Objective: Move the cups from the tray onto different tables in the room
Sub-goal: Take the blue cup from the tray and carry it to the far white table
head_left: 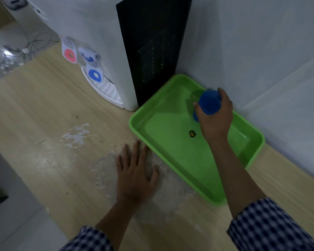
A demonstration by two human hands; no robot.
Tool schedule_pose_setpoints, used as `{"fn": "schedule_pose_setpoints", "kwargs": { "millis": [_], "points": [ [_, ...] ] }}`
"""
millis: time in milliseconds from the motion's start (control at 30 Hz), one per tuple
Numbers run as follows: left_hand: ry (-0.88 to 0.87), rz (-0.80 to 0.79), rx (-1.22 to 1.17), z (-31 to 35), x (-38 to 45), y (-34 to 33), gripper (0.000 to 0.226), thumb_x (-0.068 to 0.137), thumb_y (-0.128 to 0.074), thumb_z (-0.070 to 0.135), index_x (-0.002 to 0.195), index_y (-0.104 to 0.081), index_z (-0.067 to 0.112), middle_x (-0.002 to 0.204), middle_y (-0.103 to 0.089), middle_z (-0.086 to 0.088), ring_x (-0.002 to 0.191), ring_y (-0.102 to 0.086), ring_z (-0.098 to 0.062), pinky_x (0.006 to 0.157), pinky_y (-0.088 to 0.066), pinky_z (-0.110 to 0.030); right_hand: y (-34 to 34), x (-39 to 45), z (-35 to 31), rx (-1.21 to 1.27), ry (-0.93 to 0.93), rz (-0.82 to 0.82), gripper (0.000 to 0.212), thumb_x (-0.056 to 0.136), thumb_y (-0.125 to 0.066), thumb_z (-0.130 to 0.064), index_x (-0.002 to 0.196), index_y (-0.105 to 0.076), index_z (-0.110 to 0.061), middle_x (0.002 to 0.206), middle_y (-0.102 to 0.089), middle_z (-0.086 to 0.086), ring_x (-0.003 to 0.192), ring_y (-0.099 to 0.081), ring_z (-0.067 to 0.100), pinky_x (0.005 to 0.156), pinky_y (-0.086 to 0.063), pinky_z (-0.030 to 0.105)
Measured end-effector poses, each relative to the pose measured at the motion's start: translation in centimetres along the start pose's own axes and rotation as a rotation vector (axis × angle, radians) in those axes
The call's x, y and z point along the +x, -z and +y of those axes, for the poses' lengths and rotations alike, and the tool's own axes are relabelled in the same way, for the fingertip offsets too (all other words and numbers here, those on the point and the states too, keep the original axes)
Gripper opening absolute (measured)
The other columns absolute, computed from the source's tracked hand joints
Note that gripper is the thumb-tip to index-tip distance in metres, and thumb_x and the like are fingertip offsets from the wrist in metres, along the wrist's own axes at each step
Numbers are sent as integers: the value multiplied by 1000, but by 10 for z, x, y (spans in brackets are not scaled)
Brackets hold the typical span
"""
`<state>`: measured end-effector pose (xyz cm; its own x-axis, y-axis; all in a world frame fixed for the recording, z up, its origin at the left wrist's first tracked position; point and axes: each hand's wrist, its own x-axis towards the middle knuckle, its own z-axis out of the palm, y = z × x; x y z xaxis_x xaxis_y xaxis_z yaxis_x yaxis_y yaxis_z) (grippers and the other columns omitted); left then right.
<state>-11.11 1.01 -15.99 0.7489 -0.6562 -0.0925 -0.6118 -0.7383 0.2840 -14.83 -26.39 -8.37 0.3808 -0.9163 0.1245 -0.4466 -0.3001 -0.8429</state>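
Observation:
A bright green tray (pixel 150 115) lies on the wooden table, pushed into the corner by the wall. My right hand (pixel 215 120) is over the tray's far end, fingers wrapped around a blue cup (pixel 209 102) held just above the tray floor. A second blue shape shows under my thumb; I cannot tell whether it is another cup. My left hand (pixel 136 171) rests flat on the table, fingers spread, just left of the tray's near rim, holding nothing. A small round sticker (pixel 192 133) marks the tray floor.
A white water dispenser (pixel 101 57) with red and blue taps and a drip tray stands on the table left of the green tray; its dark back panel (pixel 152 51) faces the tray. Pale walls close the right side. The wooden tabletop (pixel 49 127) has worn whitish patches.

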Motion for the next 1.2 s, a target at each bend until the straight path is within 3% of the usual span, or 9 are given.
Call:
{"fn": "schedule_pose_setpoints", "kwargs": {
  "millis": [133, 533, 700, 833, 1067, 1200],
  "points": [
    [0, -3, 5, 1, 0, -1, 82, 89, -42, 64, 158, -17, 28, 169, -8, 1, 155, 1, -32, 122, -8, -56, 0, -1, -1, 46, -7, 34, 79, 77, -83, -43, 144, -49, -17, 133, -54, -5, 113, -47, -2, 92, -30, -1],
    [-27, -46, -12, 1, 2, 4, 79, 92, -34, 66, 158, -16, 28, 168, -10, -2, 153, -2, -38, 120, -8, -61, 49, -88, -31, 15, -48, 109, 80, 70, -87, -49, 139, -55, -26, 125, -55, -17, 111, -52, -6, 97, -40, 9],
    [-52, -69, -31, 1, 1, 8, 78, 92, -39, 61, 157, -20, 23, 166, -18, -9, 151, -10, -43, 118, -9, -64, 80, -154, -46, -25, -58, 167, 78, 67, -87, -53, 135, -57, -31, 122, -56, -19, 108, -49, -19, 92, -35, 1],
    [-110, -135, 4, -3, -7, 14, 74, 95, -35, 55, 157, -24, 16, 165, -21, -14, 149, -16, -46, 117, -15, -63, 119, -212, -52, -59, -98, 224, 78, 65, -88, -53, 133, -58, -31, 123, -60, -17, 109, -52, -15, 92, -36, 2],
    [-324, -294, 53, 12, -101, 21, 78, 93, -40, 48, 157, -25, 7, 165, -15, -19, 148, -11, -52, 115, -17, -61, 195, -332, -46, -35, -249, 375, 77, 66, -92, -42, 134, -59, -29, 125, -60, -20, 113, -53, -14, 92, -37, 4],
    [-543, -479, 52, 35, -172, 17, 74, 98, -43, 49, 158, -19, 13, 168, -5, -11, 152, 3, -41, 121, -10, -55, 239, -411, -35, -20, -354, 479, 77, 66, -91, -45, 134, -56, -36, 126, -58, -26, 116, -53, -10, 94, -43, 13]
  ]
}}
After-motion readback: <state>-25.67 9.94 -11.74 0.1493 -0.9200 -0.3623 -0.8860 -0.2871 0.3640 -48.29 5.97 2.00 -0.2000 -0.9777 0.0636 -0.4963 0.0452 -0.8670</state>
